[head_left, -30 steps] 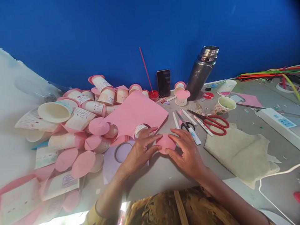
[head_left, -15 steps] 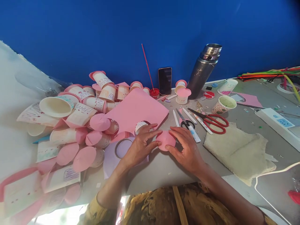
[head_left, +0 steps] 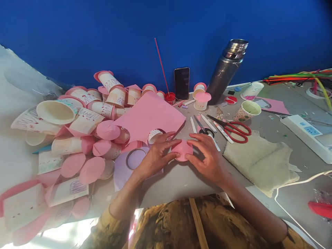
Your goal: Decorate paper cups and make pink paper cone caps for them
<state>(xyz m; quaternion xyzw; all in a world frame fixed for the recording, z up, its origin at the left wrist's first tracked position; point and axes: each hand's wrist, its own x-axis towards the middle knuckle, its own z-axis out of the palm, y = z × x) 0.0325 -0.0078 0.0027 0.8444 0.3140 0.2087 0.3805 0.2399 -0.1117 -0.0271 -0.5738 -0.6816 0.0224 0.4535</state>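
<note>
Between my two hands is a round pink paper disc (head_left: 182,150), held level in front of me. My left hand (head_left: 158,155) pinches its left edge, thumb on the near side and fingers on the far side. The right edge is gripped the same way by my right hand (head_left: 206,157). What lies under the disc is mostly hidden. Just behind my left fingers a white paper cup with scribbled marks (head_left: 154,136) lies beside a large cut pink sheet (head_left: 153,114). A roll of tape (head_left: 127,162) rests on purple paper (head_left: 119,176) near my left wrist.
Many decorated paper cups with pink discs (head_left: 92,170) pile up at the left. Red-handled scissors (head_left: 237,133), black-handled scissors (head_left: 206,130), markers (head_left: 223,133) and a cloth (head_left: 259,159) lie right. Behind stand a phone (head_left: 182,83), flask (head_left: 228,72) and patterned cup (head_left: 247,110). A power strip (head_left: 308,136) sits far right.
The view has tilted down slightly, so things sit a little higher in the picture. Both hands keep nearly the same hold on the pink disc.
</note>
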